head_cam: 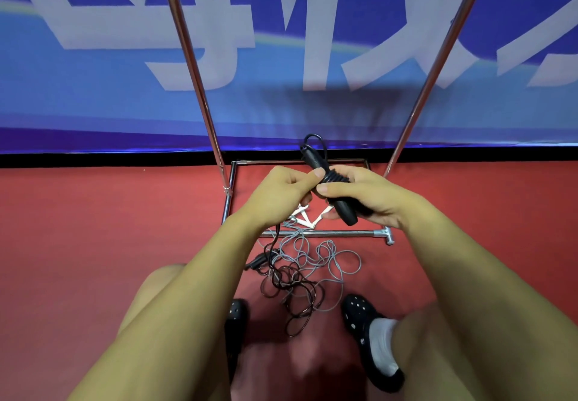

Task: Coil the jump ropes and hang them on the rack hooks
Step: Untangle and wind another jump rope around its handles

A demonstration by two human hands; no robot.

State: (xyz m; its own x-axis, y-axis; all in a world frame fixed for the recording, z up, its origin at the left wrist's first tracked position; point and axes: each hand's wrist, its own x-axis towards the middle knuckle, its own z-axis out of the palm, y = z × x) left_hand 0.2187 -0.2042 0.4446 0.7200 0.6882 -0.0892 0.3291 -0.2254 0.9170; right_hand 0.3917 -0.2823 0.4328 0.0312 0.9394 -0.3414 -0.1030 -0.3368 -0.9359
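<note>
Left hand [281, 194]: fingers pinch the cord beside the handles.
Black jump rope [331, 185]: handles bundled, long axis slanting up-left; tail drops to a floor tangle.
Right hand [366, 196]: curled round the handles, nearer them.
Rack [325, 233]: base just below; floor open either side.

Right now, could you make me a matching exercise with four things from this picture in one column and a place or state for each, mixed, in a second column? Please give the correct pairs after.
Things:
1. black handles
2. grey rope
3. dark rope
4. rack base

Places or states:
A. metal bars on the red floor
B. loose pale tangle beside the near bar
C. gripped in both hands
D. tangled on the floor between the shoes

Pairs: 1-C, 2-B, 3-D, 4-A
</note>
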